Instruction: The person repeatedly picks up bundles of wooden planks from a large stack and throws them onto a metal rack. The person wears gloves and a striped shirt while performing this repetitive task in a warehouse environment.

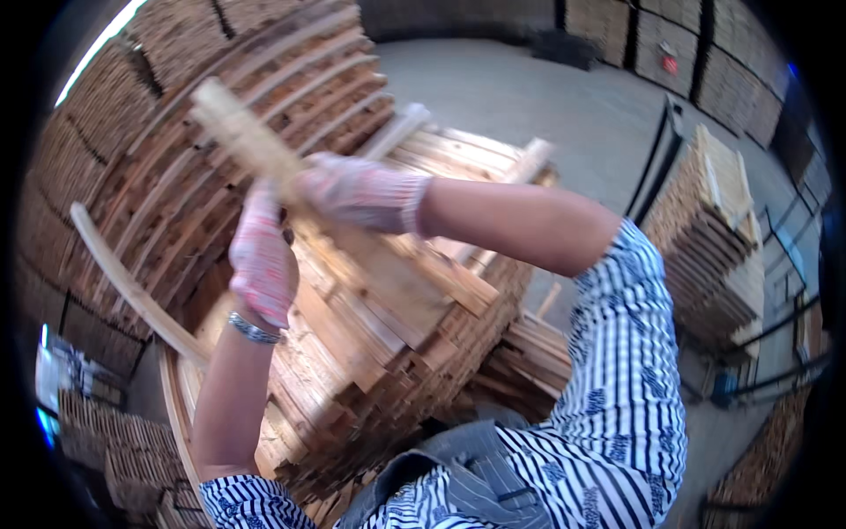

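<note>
A long wooden board (243, 137), smeared by motion, slants across the stack in front of me. My right hand (357, 192), in a white and pink knitted glove, is closed around its middle from the right. On the board's left side is my left hand (263, 256), gloved alike, with its fingers upright against the edge and partly hidden behind the wood. Blur hides the exact grip of its fingertips. Beneath both hands lies a stack of light wooden boards (308, 370), some of them uneven at the near end.
A taller lumber pile (308, 79) with spacer strips rises at the far left. One curved-looking strip (132, 282) leans at its left side. Another board stack (705, 238) stands right, beside a dark metal frame (661, 159). Grey floor (467, 88) stretches behind.
</note>
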Available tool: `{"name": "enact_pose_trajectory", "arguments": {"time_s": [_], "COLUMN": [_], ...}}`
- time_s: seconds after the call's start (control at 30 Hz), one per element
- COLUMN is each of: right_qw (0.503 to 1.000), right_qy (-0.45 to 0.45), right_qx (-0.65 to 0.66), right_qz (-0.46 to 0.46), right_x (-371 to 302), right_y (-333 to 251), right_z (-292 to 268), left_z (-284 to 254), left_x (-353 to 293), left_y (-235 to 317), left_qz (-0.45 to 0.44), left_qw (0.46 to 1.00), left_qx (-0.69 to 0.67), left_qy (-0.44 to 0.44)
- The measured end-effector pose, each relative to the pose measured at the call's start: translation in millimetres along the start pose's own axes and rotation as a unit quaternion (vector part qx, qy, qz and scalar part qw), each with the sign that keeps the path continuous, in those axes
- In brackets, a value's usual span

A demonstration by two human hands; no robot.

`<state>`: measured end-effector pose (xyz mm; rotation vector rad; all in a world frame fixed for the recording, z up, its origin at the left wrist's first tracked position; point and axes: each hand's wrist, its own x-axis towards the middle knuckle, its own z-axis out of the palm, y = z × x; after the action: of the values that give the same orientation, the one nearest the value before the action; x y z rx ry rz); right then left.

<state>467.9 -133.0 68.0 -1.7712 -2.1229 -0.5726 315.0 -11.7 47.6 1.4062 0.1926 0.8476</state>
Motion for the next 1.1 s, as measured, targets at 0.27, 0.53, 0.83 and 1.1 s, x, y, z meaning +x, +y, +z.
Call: {"name": "enact_pose_trajectory", "arguments": {"time_s": [0.27, 0.53, 0.83, 1.1], "right_qw": [0.779, 0.927, 0.980, 0.875], "right_qy": [-0.071, -0.153, -0.128, -0.124], "right_qx": [0.440, 0.179, -0.040, 0.425], "right_qz": [0.441, 0.291, 0.144, 0.196], "right_x": [-94, -71, 0, 139], "right_y": [144, 104, 36, -177], "right_z": [50, 127, 59, 55], "left_z": [-33, -46, -23, 10], "left_x": [-86, -105, -118, -217], "left_y": [-12, -23, -15, 26], "left_qz": [-0.098, -0.011, 0.011, 0.094], "left_qw": [0.593, 0.629, 0.622, 0.715], "left_qx": [0.741, 0.722, 0.740, 0.594], "left_qy": [-0.299, -0.290, -0.257, -0.357]}}
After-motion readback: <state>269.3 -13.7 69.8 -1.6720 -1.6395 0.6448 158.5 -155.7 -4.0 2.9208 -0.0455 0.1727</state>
